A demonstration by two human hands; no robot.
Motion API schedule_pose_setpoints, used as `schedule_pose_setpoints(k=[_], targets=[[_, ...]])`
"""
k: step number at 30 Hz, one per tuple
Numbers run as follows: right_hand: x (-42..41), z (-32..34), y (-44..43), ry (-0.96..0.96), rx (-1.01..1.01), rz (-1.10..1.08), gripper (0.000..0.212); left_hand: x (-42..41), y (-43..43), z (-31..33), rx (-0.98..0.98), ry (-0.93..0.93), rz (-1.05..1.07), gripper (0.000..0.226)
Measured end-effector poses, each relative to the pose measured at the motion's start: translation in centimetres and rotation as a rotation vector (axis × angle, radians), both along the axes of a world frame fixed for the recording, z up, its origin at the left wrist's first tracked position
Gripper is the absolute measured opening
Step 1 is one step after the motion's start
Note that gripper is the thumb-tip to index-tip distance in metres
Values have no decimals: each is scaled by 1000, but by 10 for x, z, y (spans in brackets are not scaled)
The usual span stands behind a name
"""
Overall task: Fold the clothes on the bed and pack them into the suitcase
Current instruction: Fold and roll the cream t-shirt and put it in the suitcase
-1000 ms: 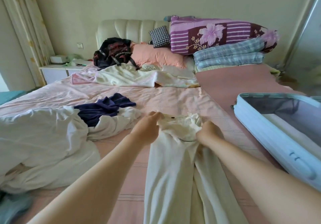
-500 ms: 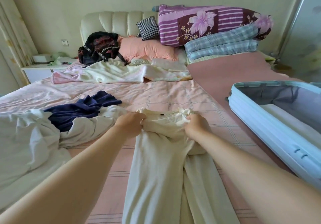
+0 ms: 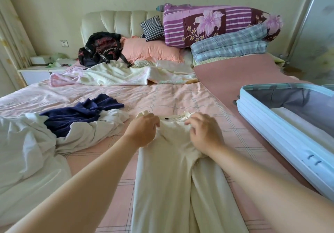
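Cream trousers (image 3: 162,178) lie flat at the bed's (image 3: 180,97) near edge; left hand (image 3: 142,131) pinches the waistband; right hand (image 3: 204,133) curls beside it, grip unclear; likely smoothing; next, fold lengthwise, then into the suitcase (image 3: 271,138) at the right edge.

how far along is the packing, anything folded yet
Early. Done: cream trousers laid flat on the bed. In hand: left hand and right hand at their waistband, no fold yet. Left: navy garment and white pile crumpled; the open suitcase shows no clearly packed clothes.
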State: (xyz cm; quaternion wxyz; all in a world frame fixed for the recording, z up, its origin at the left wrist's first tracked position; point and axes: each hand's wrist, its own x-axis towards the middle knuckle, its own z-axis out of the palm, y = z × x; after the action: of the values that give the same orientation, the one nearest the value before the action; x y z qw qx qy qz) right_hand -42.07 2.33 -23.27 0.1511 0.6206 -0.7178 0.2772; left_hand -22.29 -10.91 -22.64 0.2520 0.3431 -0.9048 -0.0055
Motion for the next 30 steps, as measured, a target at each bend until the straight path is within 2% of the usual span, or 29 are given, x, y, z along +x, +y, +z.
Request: schedule_pose_setpoints(k=[2, 3, 4, 6, 10, 14, 16, 18, 20, 22, 24, 25, 27, 29, 30], targets=[[4, -2, 10, -88, 240, 72, 34, 9, -5, -6, 53, -56, 55, 41], [4, -7, 12, -72, 364, 36, 35, 11, -7, -6, 81, -79, 90, 51], [1, -11, 12, -27, 423, -10, 35, 13, -10, -6, 95, -106, 130, 60], [-2, -8, 5, 42, 405, -82, 35, 13, -19, -5, 69, -166, 196, 68], [-3, 5, -30, 30, 250, -95, 34, 10, -41, 1, -76, -307, 238, 54], [-4, 5, -63, 97, 373, -121, 22, 6, -52, 13, -144, -405, 216, 24], [-5, 6, -77, 91, 440, -145, 19, 3, -62, 22, -182, -375, 224, 22], [-8, 10, -86, 42, 407, -171, 19, 0, -72, 31, -166, -323, 249, 25], [-11, 14, -88, 25, 319, -251, 21, -5, -75, 35, -58, -183, 276, 31], [-14, 15, -84, 34, 318, -352, 25, -14, -67, 31, 26, 24, 266, 36], [-14, 10, -79, 30, 384, -393, 27, -23, -54, 18, -6, 176, 159, 27], [-15, 6, -76, 16, 395, -375, 26, -26, -49, 10, -17, 190, 77, 22], [-18, -1, -71, -26, 354, -295, 30, -24, -40, -6, 63, 19, -13, 26], [-21, -2, -61, -68, 324, -203, 42, -12, -41, -17, 165, -270, 54, 42], [-21, -2, -55, -74, 318, -162, 47, -4, -43, -18, 190, -355, 94, 47]])
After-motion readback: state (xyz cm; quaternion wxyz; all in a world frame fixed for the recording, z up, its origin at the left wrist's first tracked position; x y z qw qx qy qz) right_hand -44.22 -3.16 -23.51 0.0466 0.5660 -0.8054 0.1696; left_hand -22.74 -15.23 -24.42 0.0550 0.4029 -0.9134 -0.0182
